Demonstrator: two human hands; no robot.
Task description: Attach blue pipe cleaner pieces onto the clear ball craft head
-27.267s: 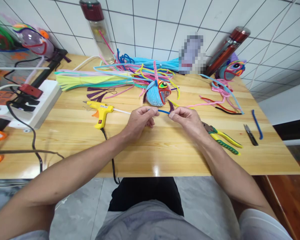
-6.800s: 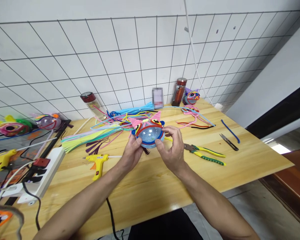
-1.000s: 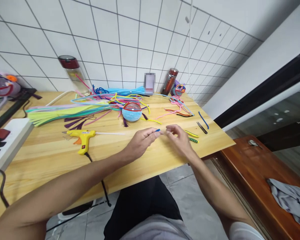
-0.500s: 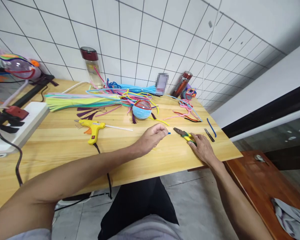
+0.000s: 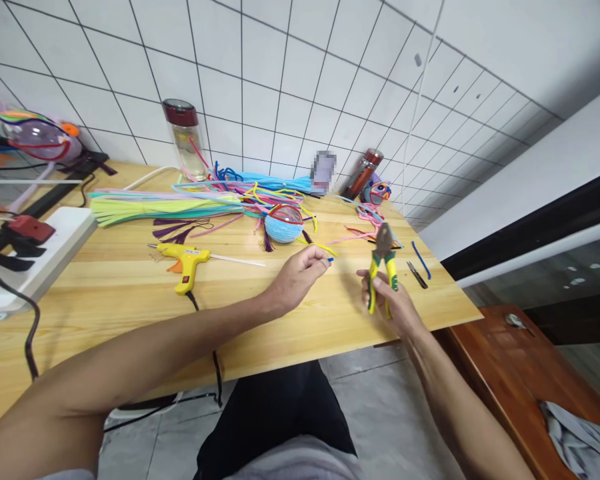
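The left hand (image 5: 300,277) is closed in a pinch on a short blue fuzzy stem (image 5: 331,260); only its end comes out, so its full length I cannot tell. The right hand (image 5: 399,303) grips the metal pliers with yellow-and-green handles (image 5: 383,252), raised over the light wooden table (image 5: 300,337), their head pointing away from the person. Beyond the left hand, a round light-blue craft with red trim (image 5: 283,231) rests on the table. The yellow plastic glue gun (image 5: 190,263) lies further left.
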